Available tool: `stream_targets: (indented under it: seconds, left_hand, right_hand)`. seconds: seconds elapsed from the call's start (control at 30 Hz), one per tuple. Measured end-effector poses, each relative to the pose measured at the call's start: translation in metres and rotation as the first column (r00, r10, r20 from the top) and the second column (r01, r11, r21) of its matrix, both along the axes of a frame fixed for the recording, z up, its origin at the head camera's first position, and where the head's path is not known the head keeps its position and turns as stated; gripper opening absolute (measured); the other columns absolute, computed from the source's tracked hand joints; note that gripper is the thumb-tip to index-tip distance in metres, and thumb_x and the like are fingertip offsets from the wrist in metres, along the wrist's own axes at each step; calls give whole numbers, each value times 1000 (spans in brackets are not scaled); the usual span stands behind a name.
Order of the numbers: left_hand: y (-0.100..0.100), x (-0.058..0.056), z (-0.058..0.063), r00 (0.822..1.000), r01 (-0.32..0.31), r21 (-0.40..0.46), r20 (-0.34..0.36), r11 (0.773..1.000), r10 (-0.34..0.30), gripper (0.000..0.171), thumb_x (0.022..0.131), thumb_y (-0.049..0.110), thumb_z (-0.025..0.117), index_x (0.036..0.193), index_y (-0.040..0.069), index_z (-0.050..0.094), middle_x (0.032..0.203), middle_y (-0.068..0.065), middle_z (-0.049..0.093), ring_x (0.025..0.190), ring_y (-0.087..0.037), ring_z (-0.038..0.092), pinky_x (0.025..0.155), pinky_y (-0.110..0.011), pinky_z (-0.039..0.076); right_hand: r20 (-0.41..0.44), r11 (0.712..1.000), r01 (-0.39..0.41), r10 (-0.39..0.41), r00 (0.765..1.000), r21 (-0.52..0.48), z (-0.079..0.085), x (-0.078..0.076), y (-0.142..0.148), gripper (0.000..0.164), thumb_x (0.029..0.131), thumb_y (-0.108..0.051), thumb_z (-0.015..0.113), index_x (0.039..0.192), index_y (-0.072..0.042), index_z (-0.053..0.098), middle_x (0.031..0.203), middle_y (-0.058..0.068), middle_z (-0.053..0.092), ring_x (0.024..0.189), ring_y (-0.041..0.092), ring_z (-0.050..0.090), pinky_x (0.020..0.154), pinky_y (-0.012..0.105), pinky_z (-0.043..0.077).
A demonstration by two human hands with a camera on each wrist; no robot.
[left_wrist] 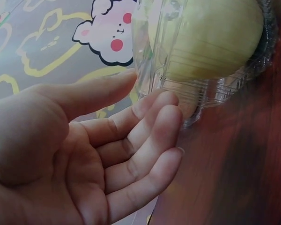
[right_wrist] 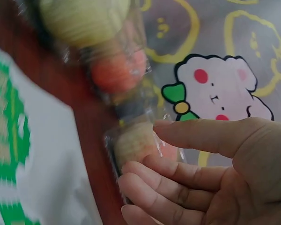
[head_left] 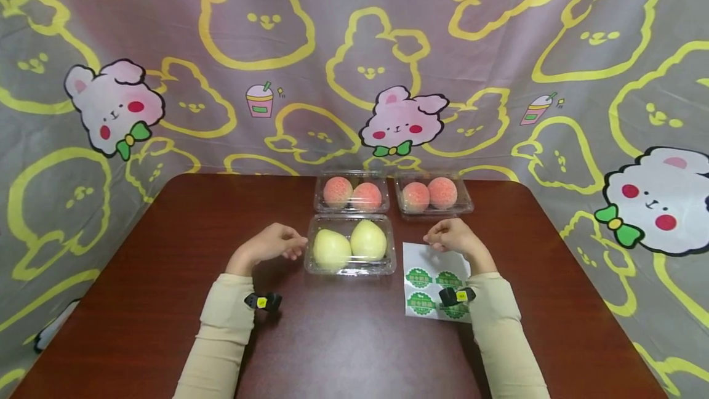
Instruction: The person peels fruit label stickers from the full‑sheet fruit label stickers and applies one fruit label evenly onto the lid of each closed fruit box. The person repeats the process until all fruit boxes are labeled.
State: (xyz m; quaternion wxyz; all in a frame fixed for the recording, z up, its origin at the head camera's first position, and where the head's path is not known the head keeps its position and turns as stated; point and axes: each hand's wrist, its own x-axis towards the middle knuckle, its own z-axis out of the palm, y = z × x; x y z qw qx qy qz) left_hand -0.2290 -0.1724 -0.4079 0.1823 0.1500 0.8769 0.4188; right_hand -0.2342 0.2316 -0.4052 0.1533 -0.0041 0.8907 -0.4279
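In the head view, my left hand (head_left: pixel 271 242) is just left of a clear plastic fruit box (head_left: pixel 354 270) holding two pale yellow-green fruits (head_left: pixel 332 249) that look like pears. Its fingers are loosely bent with nothing between them, and the thumb is apart from them in the left wrist view. Whether the fingertips touch the box (left_wrist: pixel 147 51), I cannot tell. My right hand (head_left: pixel 455 240) hovers over the far part of a white sheet (head_left: pixel 416 255) of round green stickers (head_left: pixel 419 278). Thumb and fingers are apart and hold nothing in the right wrist view.
Two more clear boxes, each with two pinkish peaches, stand behind: one box (head_left: pixel 319 201) directly beyond the pear-like fruits, another box (head_left: pixel 468 205) to its right. The brown table (head_left: pixel 166 300) meets a patterned cloth (head_left: pixel 310 91) at its back edge.
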Motion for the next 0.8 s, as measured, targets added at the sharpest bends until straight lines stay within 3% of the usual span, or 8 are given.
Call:
stream_targets:
  seconds: [0.23,0.6,0.8]
  left_hand:
    - [-3,-1,-1,1000,-2,12,1,1000,2,27,96,18,57,97,-7,68,83,-18,70,72,-17,66,76,-40,58]
    - [-8,-2,-3,1000,-7,44,8,999,7,30,97,18,56,103,-9,66,88,-19,70,76,-16,66,78,-40,58]
    - [-8,-1,-4,1000,-5,38,17,999,5,30,97,21,57,103,-6,68,88,-18,70,75,-14,66,77,-36,57]
  right_hand:
    - [-28,986,25,-21,999,162,-1,1,12,19,83,-13,72,90,4,65,73,3,62,68,11,56,62,25,51]
    - [-59,935,69,-51,997,349,-9,7,33,25,76,-17,79,89,1,67,89,14,66,81,23,56,66,31,47]
    - [-48,916,106,-95,994,386,-12,8,41,33,71,-16,83,94,3,66,95,18,66,85,28,56,73,38,49]
